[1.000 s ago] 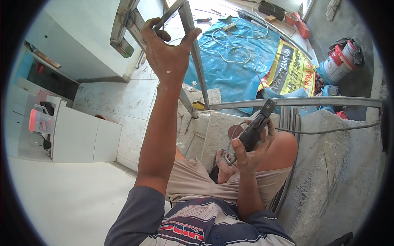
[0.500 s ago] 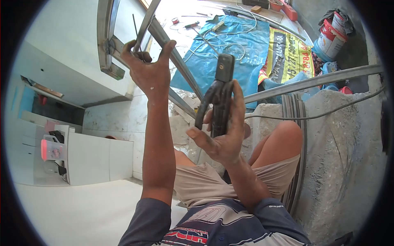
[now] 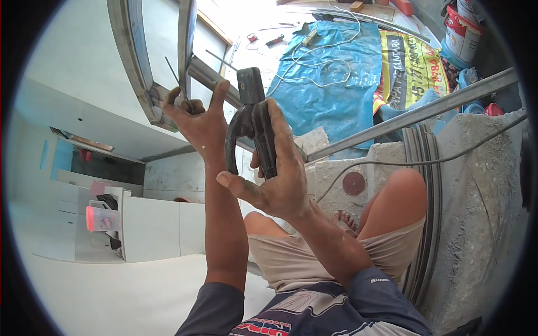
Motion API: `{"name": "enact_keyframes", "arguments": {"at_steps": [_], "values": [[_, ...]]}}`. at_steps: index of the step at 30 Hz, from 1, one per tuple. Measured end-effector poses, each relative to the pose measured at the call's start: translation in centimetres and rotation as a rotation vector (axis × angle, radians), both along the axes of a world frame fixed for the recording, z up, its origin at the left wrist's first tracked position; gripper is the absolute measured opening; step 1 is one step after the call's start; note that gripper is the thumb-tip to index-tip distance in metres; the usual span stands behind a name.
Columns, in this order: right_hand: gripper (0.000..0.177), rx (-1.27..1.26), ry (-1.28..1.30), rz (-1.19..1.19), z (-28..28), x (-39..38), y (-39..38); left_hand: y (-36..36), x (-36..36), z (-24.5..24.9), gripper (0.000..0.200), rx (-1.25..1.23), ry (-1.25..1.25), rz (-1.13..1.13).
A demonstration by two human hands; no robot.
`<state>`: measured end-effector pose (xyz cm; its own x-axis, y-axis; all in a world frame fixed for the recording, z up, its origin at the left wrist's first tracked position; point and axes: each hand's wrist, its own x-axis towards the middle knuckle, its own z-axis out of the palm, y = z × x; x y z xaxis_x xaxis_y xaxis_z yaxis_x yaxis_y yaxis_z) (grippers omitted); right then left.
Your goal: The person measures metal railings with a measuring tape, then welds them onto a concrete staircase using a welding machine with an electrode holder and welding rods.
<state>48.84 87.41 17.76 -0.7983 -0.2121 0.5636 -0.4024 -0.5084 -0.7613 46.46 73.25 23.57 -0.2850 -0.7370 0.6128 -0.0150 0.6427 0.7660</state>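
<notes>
My right hand is wrapped round a black welding electrode holder, its jaw end upward and its lever on the left. A thin welding rod sticks out from the jaw toward the upper left. My left hand is raised beside the metal frame, thumb apart and the other fingers curled. Another thin dark rod rises from those curled fingers, whose inner side is hidden. Just right of this hand, the holder's head overlaps the slanting frame bar.
A long metal bar crosses at right, above broken concrete. A dark cable runs over it. Beyond lie a blue tarp with a white cord, a yellow banner and buckets. Metal profiles stand beside my knee.
My right hand has moved left with the electrode holder, closer to my left hand. My left hand keeps its curled grip. The view has turned, so the surroundings sit differently.
</notes>
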Motion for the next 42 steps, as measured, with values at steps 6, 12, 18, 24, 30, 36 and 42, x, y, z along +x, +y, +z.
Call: {"name": "enact_keyframes", "arguments": {"at_steps": [6,12,18,24,30,36,42], "values": [[0.121,-0.038,0.010,0.049,0.1,-0.2,-0.3,-0.4,0.1,0.1,0.087,-0.033,-0.011,0.006],[0.118,-0.054,0.023,0.045,0.1,-0.4,-0.7,-0.4,0.1,0.0,0.083,-0.015,0.006,-0.009],[0.119,-0.105,0.004,0.057,-0.2,0.1,-1.8,-0.5,0.1,0.0,0.081,0.010,0.044,-0.052],[0.119,-0.114,-0.051,0.131,-0.3,0.7,-1.9,-0.4,0.1,0.0,0.080,0.052,0.045,-0.058],[0.119,-0.106,-0.028,0.149,-0.3,0.5,-1.9,0.6,0.2,0.5,0.077,0.105,0.039,-0.064],[0.119,-0.121,-0.050,0.122,-0.3,0.8,-2.1,1.2,0.2,1.0,0.078,0.163,0.000,-0.042],[0.119,-0.140,-0.068,0.129,-0.3,0.5,-2.0,0.8,0.1,0.5,0.078,0.109,-0.011,-0.016]]}}
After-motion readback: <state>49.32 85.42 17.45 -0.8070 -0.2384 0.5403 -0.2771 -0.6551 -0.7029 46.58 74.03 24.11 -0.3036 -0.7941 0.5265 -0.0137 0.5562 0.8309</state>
